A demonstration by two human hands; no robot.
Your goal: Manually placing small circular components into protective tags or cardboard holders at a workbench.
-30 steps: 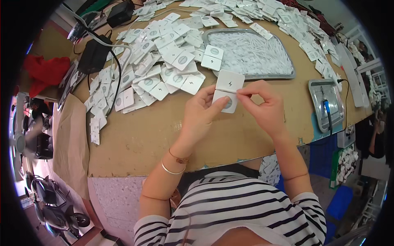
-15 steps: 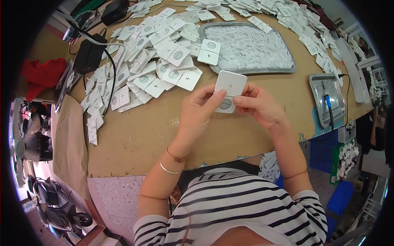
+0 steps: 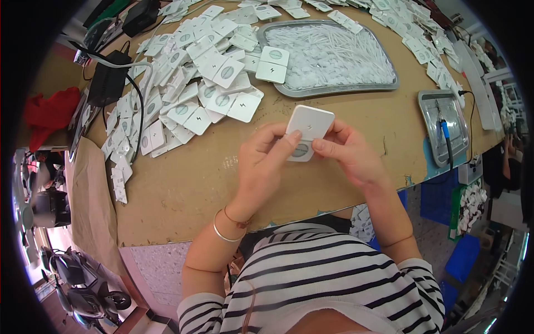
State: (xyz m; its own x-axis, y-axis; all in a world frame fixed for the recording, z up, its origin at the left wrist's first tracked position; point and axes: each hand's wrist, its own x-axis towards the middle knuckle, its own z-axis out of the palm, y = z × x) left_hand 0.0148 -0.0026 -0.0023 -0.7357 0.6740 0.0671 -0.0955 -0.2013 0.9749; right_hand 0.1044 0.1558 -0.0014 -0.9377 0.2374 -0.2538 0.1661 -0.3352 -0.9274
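Left hand (image 3: 266, 158) and right hand (image 3: 347, 153), fingers curled, pinch 2 stacked white square cards (image 3: 306, 133) between them, just below oval metal tray (image 3: 389, 83). Forearms angle up from striped shirt (image 3: 328, 284). Card pile (image 3: 189, 83) left of tray.

Your two forearms come up from the lower edge and meet over the middle. Your left hand (image 3: 266, 161) is turned with its back up, the thumb stretched toward the right and the fingers curled around. Your right hand (image 3: 349, 153) faces it, the thumb and forefinger pinched together close to the left thumb. Your left wrist carries two thin bangles. Both elbows are bent near your body.
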